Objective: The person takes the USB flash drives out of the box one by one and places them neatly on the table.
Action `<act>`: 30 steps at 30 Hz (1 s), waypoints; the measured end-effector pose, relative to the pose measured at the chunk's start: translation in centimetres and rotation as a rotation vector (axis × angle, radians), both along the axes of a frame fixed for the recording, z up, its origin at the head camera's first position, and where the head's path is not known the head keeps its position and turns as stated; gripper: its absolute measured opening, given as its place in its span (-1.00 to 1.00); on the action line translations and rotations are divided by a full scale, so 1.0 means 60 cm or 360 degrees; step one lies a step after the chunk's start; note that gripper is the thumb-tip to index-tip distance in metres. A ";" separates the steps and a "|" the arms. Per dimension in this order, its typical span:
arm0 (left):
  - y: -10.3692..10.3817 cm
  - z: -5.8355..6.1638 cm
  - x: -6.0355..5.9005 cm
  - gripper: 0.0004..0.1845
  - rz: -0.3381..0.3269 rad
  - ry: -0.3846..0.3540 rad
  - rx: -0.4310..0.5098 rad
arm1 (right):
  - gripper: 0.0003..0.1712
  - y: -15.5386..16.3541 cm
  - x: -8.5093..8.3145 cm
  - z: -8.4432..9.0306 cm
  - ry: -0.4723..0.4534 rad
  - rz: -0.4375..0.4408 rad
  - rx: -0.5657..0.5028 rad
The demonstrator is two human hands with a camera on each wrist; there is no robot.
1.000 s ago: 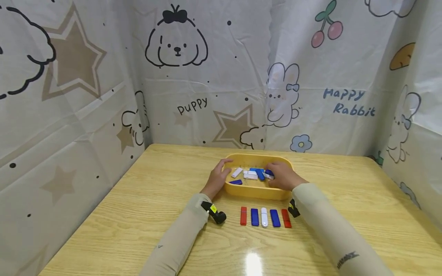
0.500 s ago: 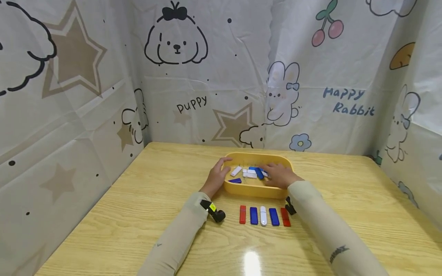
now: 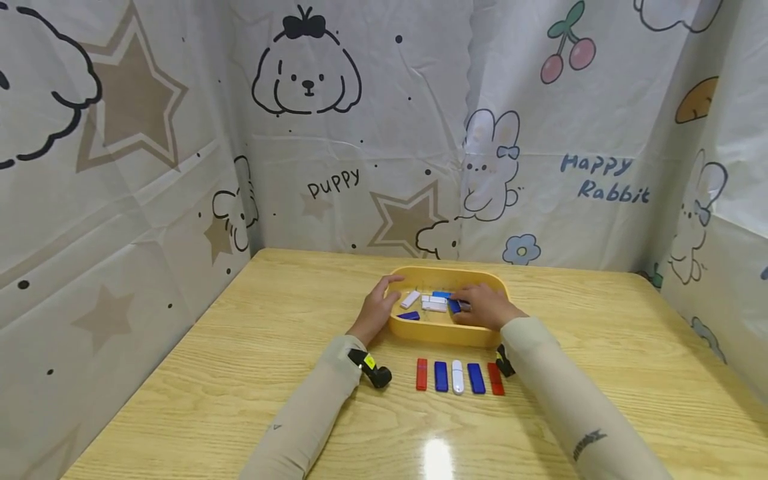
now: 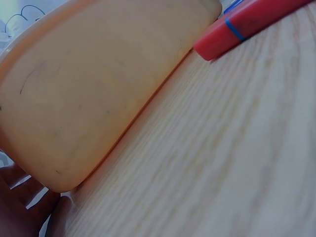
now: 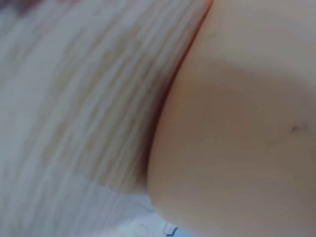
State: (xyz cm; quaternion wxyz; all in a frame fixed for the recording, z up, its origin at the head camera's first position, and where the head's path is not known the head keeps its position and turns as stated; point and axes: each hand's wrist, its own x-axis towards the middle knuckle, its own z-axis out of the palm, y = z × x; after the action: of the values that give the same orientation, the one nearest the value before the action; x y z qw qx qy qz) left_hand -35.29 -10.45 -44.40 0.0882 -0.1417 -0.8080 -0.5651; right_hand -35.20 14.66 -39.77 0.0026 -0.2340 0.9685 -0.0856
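A yellow tray (image 3: 445, 273) sits mid-table and holds several small white and blue pieces. My left hand (image 3: 377, 308) grips the tray's left rim, thumb over the edge. My right hand (image 3: 483, 307) reaches into the tray from the right, and its fingertips pinch a blue piece (image 3: 454, 306) near the middle. In the left wrist view the tray's outer wall (image 4: 98, 94) fills the frame beside a red piece (image 4: 247, 24). The right wrist view is blurred, showing only the tray wall (image 5: 237, 123) and the wooden table (image 5: 74, 98).
In front of the tray a row lies on the table: red piece (image 3: 422, 374), blue piece (image 3: 441, 377), white piece (image 3: 459, 377), another blue piece (image 3: 477, 378) and another red piece (image 3: 496, 379). Printed curtains wall in the back and both sides.
My right hand has slid left inside the tray, from its right end to the blue piece near the middle. The left hand has stayed on the rim.
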 end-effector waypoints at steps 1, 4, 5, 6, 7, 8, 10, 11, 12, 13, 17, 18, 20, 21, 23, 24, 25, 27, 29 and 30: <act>0.000 0.000 0.000 -0.62 0.0002 0.0002 -0.0002 | -0.44 0.000 0.000 -0.001 0.0010 0.0007 -0.0020; 0.000 0.000 0.001 -0.62 0.0007 0.0007 -0.0005 | -0.45 0.000 -0.001 -0.001 0.0005 0.0023 -0.0047; -0.001 0.000 0.001 -0.62 0.0007 0.0006 -0.0005 | -0.46 0.000 -0.001 -0.001 -0.0002 0.0025 -0.0048; -0.001 0.000 0.001 -0.62 0.0007 0.0007 -0.0007 | -0.48 0.000 -0.002 -0.001 -0.0010 0.0025 -0.0049; 0.000 -0.001 0.000 -0.62 0.0006 0.0009 -0.0004 | -0.50 0.000 -0.002 -0.001 -0.0018 0.0028 -0.0054; -0.001 -0.001 0.000 -0.62 0.0006 0.0011 -0.0005 | -0.51 0.000 -0.002 -0.001 -0.0024 0.0027 -0.0054; 0.000 -0.001 0.000 -0.62 0.0005 0.0014 -0.0005 | -0.55 0.000 -0.001 0.001 -0.0022 0.0031 -0.0057; 0.000 -0.001 0.000 -0.62 0.0004 0.0014 -0.0005 | -0.55 0.000 -0.001 0.001 -0.0018 0.0034 -0.0055; 0.000 -0.001 -0.001 -0.62 0.0004 0.0016 -0.0005 | -0.55 -0.001 0.000 0.002 -0.0018 0.0033 -0.0058; 0.000 -0.001 -0.001 -0.62 0.0005 0.0017 -0.0005 | -0.55 -0.001 0.000 0.003 -0.0018 0.0032 -0.0060; 0.000 -0.001 -0.001 -0.62 0.0001 0.0023 -0.0001 | -0.55 -0.002 0.003 0.006 -0.0028 0.0018 -0.0055; 0.000 -0.001 -0.001 -0.62 0.0000 0.0025 0.0001 | -0.55 -0.002 0.003 0.006 -0.0028 0.0016 -0.0054; -0.001 -0.001 -0.002 -0.62 0.0000 0.0029 0.0002 | -0.56 -0.002 0.003 0.007 -0.0024 0.0019 -0.0052; -0.001 -0.001 -0.002 -0.62 0.0001 0.0030 0.0002 | -0.57 -0.002 0.002 0.007 -0.0019 0.0023 -0.0053; -0.001 0.000 -0.001 -0.62 0.0004 0.0029 0.0001 | -0.58 -0.002 0.001 0.007 -0.0010 0.0029 -0.0051; 0.000 -0.001 -0.001 -0.62 0.0006 0.0028 0.0000 | -0.58 -0.002 0.001 0.007 -0.0008 0.0030 -0.0052; 0.000 -0.001 -0.002 -0.62 0.0006 0.0029 -0.0002 | -0.59 -0.002 0.000 0.007 -0.0006 0.0031 -0.0052; 0.000 0.000 -0.001 -0.62 0.0012 0.0025 -0.0008 | -0.59 -0.002 0.000 0.006 -0.0008 0.0032 -0.0054; 0.000 0.000 -0.001 -0.62 0.0015 0.0023 -0.0014 | -0.60 -0.002 0.001 0.007 -0.0016 0.0026 -0.0064; 0.000 0.000 -0.002 -0.62 0.0015 0.0023 -0.0015 | -0.61 -0.002 0.002 0.007 -0.0018 0.0023 -0.0066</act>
State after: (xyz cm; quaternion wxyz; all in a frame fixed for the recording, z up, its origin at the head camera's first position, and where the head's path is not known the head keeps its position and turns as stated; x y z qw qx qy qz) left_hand -35.41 -10.45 -44.41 0.0962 -0.1424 -0.8107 -0.5597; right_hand -35.10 14.53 -39.37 0.0037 -0.2404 0.9648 -0.1070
